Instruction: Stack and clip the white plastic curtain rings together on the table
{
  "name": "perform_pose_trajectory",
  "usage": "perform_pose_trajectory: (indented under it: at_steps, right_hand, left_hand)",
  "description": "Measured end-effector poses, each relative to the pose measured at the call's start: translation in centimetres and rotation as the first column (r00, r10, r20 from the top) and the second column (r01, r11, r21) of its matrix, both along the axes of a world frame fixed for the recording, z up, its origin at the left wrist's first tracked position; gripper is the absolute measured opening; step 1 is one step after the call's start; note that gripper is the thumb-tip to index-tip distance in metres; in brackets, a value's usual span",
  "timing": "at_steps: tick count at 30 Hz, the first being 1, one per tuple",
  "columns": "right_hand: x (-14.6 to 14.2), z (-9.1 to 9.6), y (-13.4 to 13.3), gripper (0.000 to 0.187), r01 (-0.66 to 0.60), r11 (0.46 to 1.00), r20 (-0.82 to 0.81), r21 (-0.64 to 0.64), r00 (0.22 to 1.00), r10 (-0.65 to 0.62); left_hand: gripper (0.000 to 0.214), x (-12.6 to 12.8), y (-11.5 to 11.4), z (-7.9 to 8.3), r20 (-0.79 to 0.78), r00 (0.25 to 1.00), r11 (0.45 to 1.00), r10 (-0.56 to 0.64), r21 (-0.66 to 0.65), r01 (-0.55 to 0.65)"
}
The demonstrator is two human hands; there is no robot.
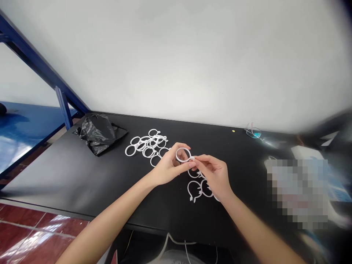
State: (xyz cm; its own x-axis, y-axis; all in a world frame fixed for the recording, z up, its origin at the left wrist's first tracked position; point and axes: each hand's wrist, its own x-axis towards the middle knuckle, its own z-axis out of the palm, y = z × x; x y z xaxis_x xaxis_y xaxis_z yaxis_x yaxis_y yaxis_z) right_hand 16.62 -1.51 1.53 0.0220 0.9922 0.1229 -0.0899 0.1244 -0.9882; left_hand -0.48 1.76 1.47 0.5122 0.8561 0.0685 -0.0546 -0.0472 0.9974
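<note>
A white plastic ring (183,149) with a small clasp is held up between my two hands over the black table. My left hand (172,164) grips the ring at its left and lower side, thumb in front. At the clasp, on the ring's right, the fingertips of my right hand (213,171) pinch together. Several white rings (148,145) lie in a loose pile to the left, partly behind my left hand. Below my right hand, more white rings (194,190) lie on the table, at least one with its ends apart; my hand hides part of this group.
A crumpled black plastic bag (100,132) lies at the table's (90,179) back left. Eyeglasses (253,132) and a small yellow bit (233,131) are near the wall. A blurred, pixelated pale package (298,192) is at the right. A blue metal frame (44,62) slants along the left.
</note>
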Motion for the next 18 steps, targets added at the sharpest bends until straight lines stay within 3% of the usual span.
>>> perform_pose_trajectory:
  at_steps: [4, 6, 8, 10, 12, 15, 18]
  right_hand:
    - [0.1, -0.1, 0.1, 0.011, -0.006, 1.000, 0.025, -0.023, 1.000, 0.007]
    - [0.2, -0.2, 0.2, 0.013, 0.009, 0.999, 0.019, -0.037, 1.000, -0.008]
    - [0.3, -0.2, 0.3, 0.014, 0.041, 0.998, 0.009, -0.052, 0.999, -0.041]
    - [0.4, -0.1, 0.3, 0.016, 0.066, 0.995, 0.009, -0.073, 0.998, -0.066]
    - [0.5, 0.0, 0.4, 0.018, 0.076, 0.993, 0.010, -0.088, 0.997, -0.075]
    - [0.5, 0.1, 0.4, 0.018, 0.067, 0.993, 0.006, -0.097, 0.998, -0.067]
    - [0.5, 0.1, 0.4, 0.017, 0.066, 0.993, 0.006, -0.095, 0.998, -0.065]
  left_hand:
    - [0.035, -0.3, 0.2, 0.2, -0.138, 0.990, 1.000, -0.019, -0.017, 0.017]
    - [0.031, -0.8, 0.5, 0.6, -0.236, 0.972, 0.999, -0.008, 0.035, 0.016]
    - [0.028, -1.8, 1.2, 1.0, -0.354, 0.932, 0.983, 0.080, 0.180, -0.016]
    - [0.025, -3.2, 2.0, 1.4, -0.446, 0.859, 0.920, 0.250, 0.387, -0.066]
    - [0.022, -4.8, 2.8, 1.6, -0.524, 0.791, 0.873, 0.316, 0.487, -0.027]
    - [0.022, -6.6, 3.7, 1.5, -0.654, 0.712, 0.888, 0.254, 0.450, 0.097]
    - [0.025, -7.6, 4.0, 1.1, -0.724, 0.639, 0.899, 0.260, 0.423, 0.113]
